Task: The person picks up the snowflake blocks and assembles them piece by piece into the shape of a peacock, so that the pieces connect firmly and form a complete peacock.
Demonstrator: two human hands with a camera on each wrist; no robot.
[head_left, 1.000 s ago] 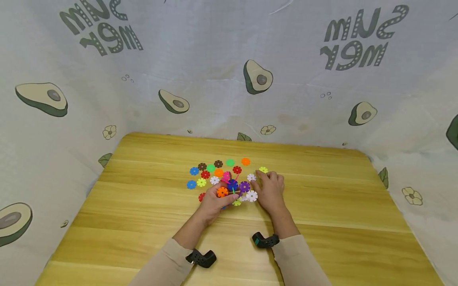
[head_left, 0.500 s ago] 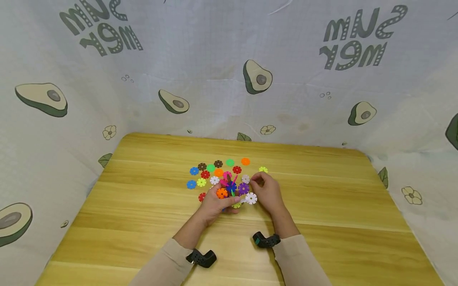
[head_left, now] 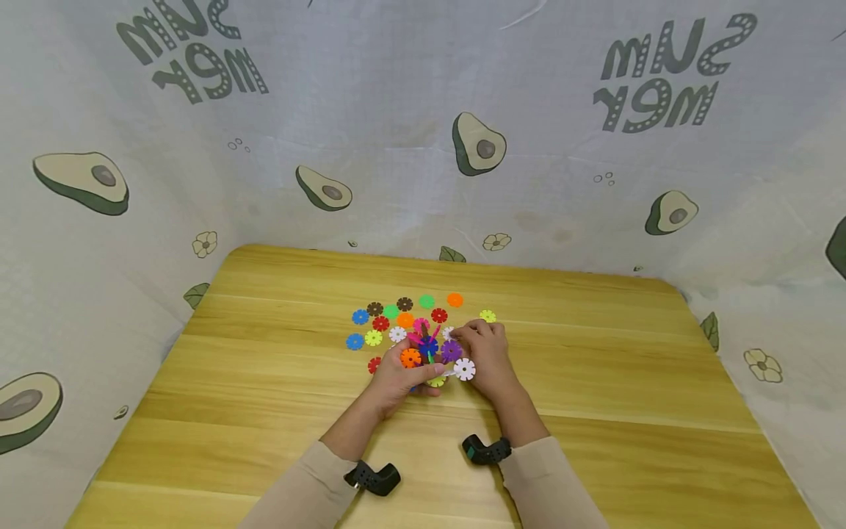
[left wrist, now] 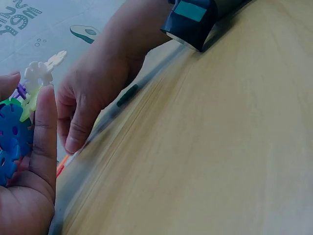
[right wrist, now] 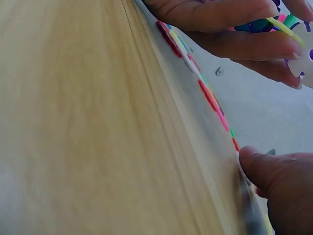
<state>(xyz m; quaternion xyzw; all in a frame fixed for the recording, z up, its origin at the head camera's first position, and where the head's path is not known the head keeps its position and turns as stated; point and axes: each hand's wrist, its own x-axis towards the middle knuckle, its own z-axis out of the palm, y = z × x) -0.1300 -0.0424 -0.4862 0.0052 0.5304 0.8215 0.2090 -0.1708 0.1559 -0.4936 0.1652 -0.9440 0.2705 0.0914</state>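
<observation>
In the head view, my left hand (head_left: 395, 376) grips a cluster of joined plastic snowflake discs, with an orange disc (head_left: 410, 358), dark blue disc (head_left: 428, 346), purple disc (head_left: 452, 350) and white disc (head_left: 465, 369) showing. Blue discs (left wrist: 11, 128) of the cluster lie against the left palm in the left wrist view. Just right of the cluster, my right hand (head_left: 487, 358) is low over the table, thumb and fingertips pinching the edge of a loose white snowflake disc (head_left: 449, 333). The fingers partly cover this disc.
Several loose snowflake discs lie behind and left of the hands, among them a blue disc (head_left: 355, 342), a brown disc (head_left: 405, 304) and an orange disc (head_left: 454, 300). A yellow disc (head_left: 487, 316) lies beyond the right hand. A printed curtain (head_left: 396, 147) hangs behind the wooden table (head_left: 608, 353).
The right hand has moved left toward the cluster, and the loose white disc has shifted left with its fingertips. The left hand keeps its hold, its cluster tilting slightly.
</observation>
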